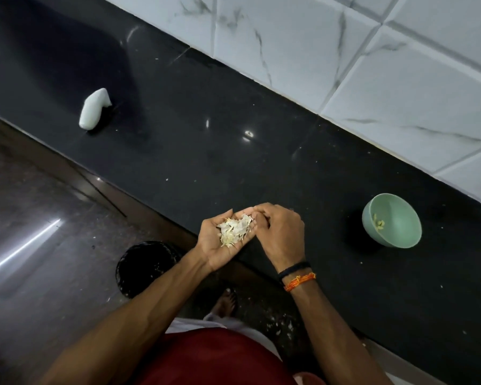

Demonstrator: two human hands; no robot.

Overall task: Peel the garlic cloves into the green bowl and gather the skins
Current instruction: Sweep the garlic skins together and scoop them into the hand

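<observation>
My left hand (218,247) is turned palm up at the counter's front edge and cups a heap of pale garlic skins (235,230). My right hand (278,232) lies right beside it, palm down, its curled fingers touching the edge of the heap. What its fingertips hold is hidden. The green bowl (400,234) stands on the black counter to the right, apart from both hands, with a few peeled garlic cloves (378,222) inside.
A small white bag-like object (93,109) lies on the black counter (233,151) at the far left. A marbled tile wall (345,51) runs behind. Below the counter edge a dark round bin (142,266) stands on the floor beside my foot.
</observation>
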